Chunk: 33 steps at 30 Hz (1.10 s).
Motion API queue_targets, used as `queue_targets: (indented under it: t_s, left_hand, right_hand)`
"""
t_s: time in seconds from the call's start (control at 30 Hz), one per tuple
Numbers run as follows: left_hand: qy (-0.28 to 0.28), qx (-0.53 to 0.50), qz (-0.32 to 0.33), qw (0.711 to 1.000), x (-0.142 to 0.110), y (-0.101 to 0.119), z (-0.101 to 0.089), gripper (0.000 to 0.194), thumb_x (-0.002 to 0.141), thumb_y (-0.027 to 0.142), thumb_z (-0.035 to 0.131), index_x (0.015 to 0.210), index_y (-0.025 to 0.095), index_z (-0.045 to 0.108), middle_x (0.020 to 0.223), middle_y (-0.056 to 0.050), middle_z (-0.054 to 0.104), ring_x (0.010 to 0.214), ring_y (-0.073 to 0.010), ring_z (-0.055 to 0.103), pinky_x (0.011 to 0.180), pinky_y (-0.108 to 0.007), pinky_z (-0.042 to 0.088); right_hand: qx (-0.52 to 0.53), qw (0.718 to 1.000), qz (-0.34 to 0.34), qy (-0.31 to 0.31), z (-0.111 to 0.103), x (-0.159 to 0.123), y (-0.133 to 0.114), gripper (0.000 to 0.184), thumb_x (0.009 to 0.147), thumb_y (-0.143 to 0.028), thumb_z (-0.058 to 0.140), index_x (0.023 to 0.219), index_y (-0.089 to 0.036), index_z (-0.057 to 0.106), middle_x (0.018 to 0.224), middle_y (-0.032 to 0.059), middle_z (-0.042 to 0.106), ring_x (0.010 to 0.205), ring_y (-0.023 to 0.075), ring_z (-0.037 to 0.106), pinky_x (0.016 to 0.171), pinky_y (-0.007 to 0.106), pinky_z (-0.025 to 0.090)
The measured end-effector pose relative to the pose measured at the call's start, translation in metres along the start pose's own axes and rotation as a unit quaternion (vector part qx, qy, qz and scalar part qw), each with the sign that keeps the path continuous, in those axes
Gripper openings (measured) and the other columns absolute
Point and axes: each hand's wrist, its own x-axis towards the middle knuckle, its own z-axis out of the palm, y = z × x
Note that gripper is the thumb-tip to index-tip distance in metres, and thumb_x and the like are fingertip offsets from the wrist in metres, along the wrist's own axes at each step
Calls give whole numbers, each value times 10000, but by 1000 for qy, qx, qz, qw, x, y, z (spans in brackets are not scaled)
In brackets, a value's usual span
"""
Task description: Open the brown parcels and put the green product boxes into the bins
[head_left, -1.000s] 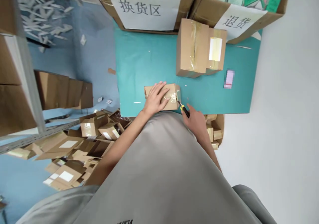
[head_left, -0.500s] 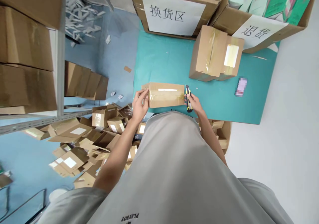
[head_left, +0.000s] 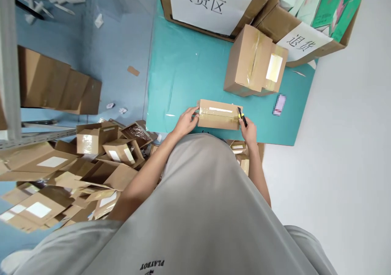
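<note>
A long, taped cardboard box [head_left: 219, 120] lies near the front edge of the teal table, close against my body. A white label strip and a seam of clear tape run along its upper face. My left hand [head_left: 186, 121] grips the box's left end, fingertips at its corner. In my right hand [head_left: 250, 131] is a black and yellow utility knife [head_left: 243, 118]. Its front tip is over the box's right end, near the tape; whether the blade touches the cardboard, I cannot tell.
Two taped cartons [head_left: 253, 63] stand together on the teal table [head_left: 180, 71]. Behind them are large cartons with paper signs [head_left: 210, 6], one holding green packs [head_left: 330, 10]. A blurred pinkish object [head_left: 279, 104] lies at right. Opened boxes [head_left: 100, 173] pile up on the floor at left.
The box has shifted right along the table with my left hand on it. The utility knife has gone from beside the box's right end to over it, now tilted. My view has shifted too.
</note>
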Motion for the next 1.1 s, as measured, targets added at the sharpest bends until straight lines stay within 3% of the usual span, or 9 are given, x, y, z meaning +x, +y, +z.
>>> queue_targets:
  t_s: [0.07, 0.13, 0.2, 0.3, 0.4, 0.57, 0.87, 1.1]
  left_hand:
    - [-4, -16, -1, 1000, 1, 1, 0, 593, 1068, 327, 533, 1639, 193, 620, 1536, -168, 716, 1207, -283, 768, 1059, -446, 644]
    - [-5, -28, -2, 1000, 1, 2, -2, 658, 1083, 368, 547, 1722, 210, 518, 1554, -160, 709, 1207, -270, 762, 1058, -432, 642]
    - [-9, -27, 7, 1000, 0, 4, -6, 733, 1073, 431, 609, 1764, 239, 457, 1564, -150, 699, 1200, -270, 760, 1072, -434, 638]
    - [-25, -11, 40, 999, 1, 2, -9, 739, 1014, 471, 714, 1709, 279, 553, 1561, -132, 679, 1274, -299, 733, 1116, -452, 623]
    - [-43, -17, 53, 998, 3, -3, -9, 692, 1001, 435, 720, 1668, 288, 606, 1569, -123, 658, 1384, -311, 680, 1176, -462, 596]
    - [-51, -42, 35, 997, 4, -8, -5, 701, 1001, 382, 729, 1683, 292, 597, 1549, -110, 658, 1329, -284, 699, 1228, -458, 562]
    - [-45, -57, 26, 997, 3, -6, -5, 696, 996, 364, 727, 1679, 299, 608, 1566, -106, 649, 1293, -276, 712, 1208, -456, 576]
    - [-26, -69, 22, 997, -1, -5, -3, 684, 1003, 432, 724, 1669, 322, 621, 1584, -115, 645, 1381, -302, 682, 1161, -454, 615]
  right_hand:
    - [-52, 998, -6, 17, -8, -1, -19, 593, 1148, -607, 404, 1325, -178, 774, 1296, 200, 803, 1127, 326, 737, 1009, 423, 584]
    - [-87, 996, -28, -4, -12, -2, -46, 549, 1168, -530, 425, 1440, -190, 759, 1431, 191, 773, 1239, 328, 734, 1043, 408, 578]
    - [-118, 988, -67, -67, -13, -1, -77, 515, 1187, -465, 433, 1527, -215, 729, 1476, 156, 766, 1293, 312, 730, 1040, 378, 575]
    - [-197, 958, -114, -176, -8, 2, -116, 491, 1208, -422, 440, 1609, -281, 685, 1476, 109, 774, 1292, 297, 736, 997, 342, 563]
    - [-278, 919, -144, -239, -4, 9, -140, 496, 1223, -418, 424, 1661, -318, 636, 1479, 105, 768, 1275, 298, 739, 953, 331, 546]
    - [-332, 885, -182, -271, -1, 20, -154, 492, 1241, -413, 387, 1667, -317, 612, 1524, 113, 736, 1288, 301, 730, 939, 339, 525]
    - [-371, 865, -184, -284, 1, 22, -167, 475, 1245, -407, 351, 1613, -312, 636, 1487, 122, 743, 1246, 299, 747, 920, 352, 526]
    - [-402, 853, -184, -278, 4, 18, -172, 469, 1202, -168, 348, 1583, -191, 620, 1472, 204, 728, 1272, 313, 750, 943, 377, 561]
